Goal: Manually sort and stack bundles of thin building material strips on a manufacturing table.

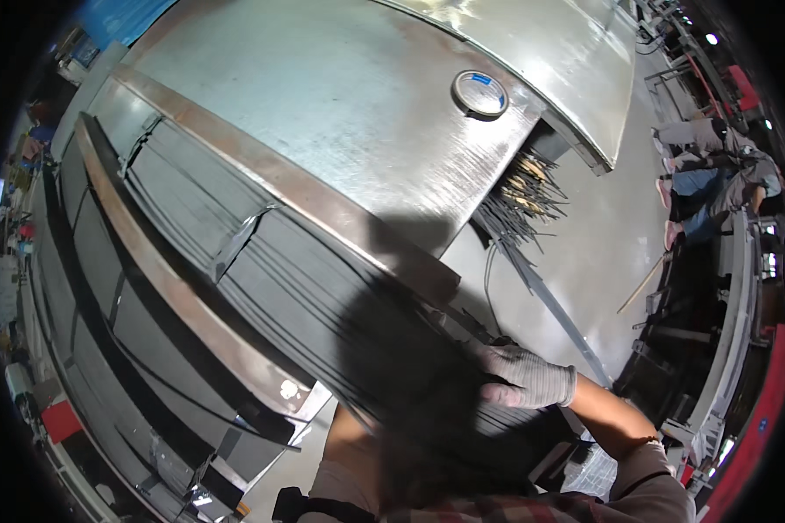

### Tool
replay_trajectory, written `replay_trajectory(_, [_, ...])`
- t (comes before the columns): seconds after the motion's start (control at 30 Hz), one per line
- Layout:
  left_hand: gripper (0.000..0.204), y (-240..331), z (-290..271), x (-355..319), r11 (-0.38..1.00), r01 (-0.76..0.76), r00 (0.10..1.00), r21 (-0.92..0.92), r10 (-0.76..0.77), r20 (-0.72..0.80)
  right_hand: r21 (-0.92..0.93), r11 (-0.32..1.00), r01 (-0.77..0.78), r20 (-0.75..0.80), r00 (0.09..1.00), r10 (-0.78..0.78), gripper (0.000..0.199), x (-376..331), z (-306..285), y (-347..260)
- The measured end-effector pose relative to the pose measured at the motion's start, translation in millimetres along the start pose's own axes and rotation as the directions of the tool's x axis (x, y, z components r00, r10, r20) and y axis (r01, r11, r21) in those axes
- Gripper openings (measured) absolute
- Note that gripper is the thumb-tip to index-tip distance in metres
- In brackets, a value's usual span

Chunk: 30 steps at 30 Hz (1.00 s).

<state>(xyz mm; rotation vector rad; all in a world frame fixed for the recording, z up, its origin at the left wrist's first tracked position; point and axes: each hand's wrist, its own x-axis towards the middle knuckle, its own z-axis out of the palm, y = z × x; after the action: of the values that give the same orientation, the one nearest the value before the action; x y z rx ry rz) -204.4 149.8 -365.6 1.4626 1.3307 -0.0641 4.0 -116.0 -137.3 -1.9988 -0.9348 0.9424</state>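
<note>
Long dark grey strips (296, 270) lie bundled in a slot beside a metal worktable (323, 96), bound with tape in places. Their near ends run into deep shadow in front of my body. My right hand (532, 375), in a light grey striped knit glove, is closed at the shadowed ends of these strips. Its fingertips are partly lost in the dark. From the lower edge my left forearm (347, 436) reaches up beneath the strips, and the left hand itself is hidden.
A tape roll (480, 93) lies on the worktable's right side. Rusty metal bars (201, 305) divide the rack of strips. Past the table's edge, a bunch of thin dark rods (523, 196) sticks out above the floor. Several people (715, 166) are at the far right.
</note>
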Motion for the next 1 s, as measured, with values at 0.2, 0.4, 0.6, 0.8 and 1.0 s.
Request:
replay_trajectory(0.2, [0.039,-11.6,6.2,22.0,1.0,-0.007,0.999,-0.002,0.007,-0.034,0.147,0.986,0.079,-0.098,0.993,-0.065,0.062,-3.5,1.8,19.9])
replay_trajectory(0.4, [0.04,-16.0,7.8,43.4,1.0,-0.022,0.999,-0.005,0.022,-0.048,0.125,0.981,-0.146,-0.081,0.984,0.157,0.035,72.6,-8.6,59.8])
replay_trajectory(0.6, [0.042,-1.1,7.6,34.0,0.997,-0.072,0.997,-0.009,0.072,-0.033,0.671,0.737,-0.083,0.09,0.995,0.03,0.018,101.4,54.1,156.7])
replay_trajectory(0.8, [0.043,39.8,-24.3,-101.5,0.961,-0.265,0.964,-0.078,0.262,-0.051,0.123,0.992,0.016,0.043,0.999,-0.022,0.017,97.5,8.2,120.8])
replay_trajectory(1.0, [0.046,184.0,-45.6,-211.4,0.309,-0.8,0.028,-0.514,0.875,0.483,-0.377,0.902,-0.209,0.16,0.945,0.286,0.023,99.8,-32.0,18.0])
